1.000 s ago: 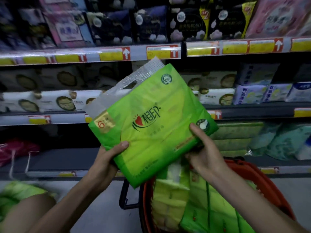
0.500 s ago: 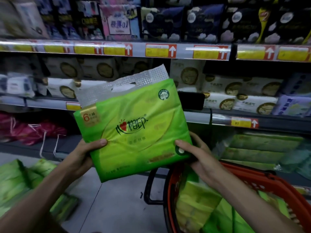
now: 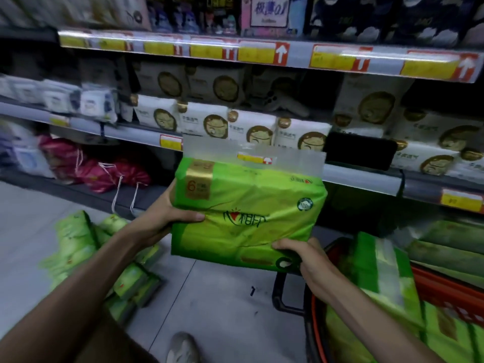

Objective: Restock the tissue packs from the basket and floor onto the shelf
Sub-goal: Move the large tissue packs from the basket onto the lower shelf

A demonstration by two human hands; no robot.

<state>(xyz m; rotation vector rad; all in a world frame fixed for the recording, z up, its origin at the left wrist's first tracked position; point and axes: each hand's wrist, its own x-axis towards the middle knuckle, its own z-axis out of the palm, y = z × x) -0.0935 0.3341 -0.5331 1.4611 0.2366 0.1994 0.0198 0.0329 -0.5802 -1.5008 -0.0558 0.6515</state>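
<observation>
the green tissue pack [image 3: 248, 210] is held up between both hands, in front of the shelf [image 3: 366, 176]. the left hand [image 3: 159, 218] grips its edge at 9 o'clock, thumb over the front; the right hand [image 3: 311, 260] clamps its corner at 5 o'clock. floor packs [image 3: 78, 244] lie at 8 o'clock of it, the red basket [image 3: 450, 292] at 4 o'clock

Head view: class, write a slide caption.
Left hand and right hand hold a green tissue pack before the shelf; red basket right, more packs on floor.
</observation>
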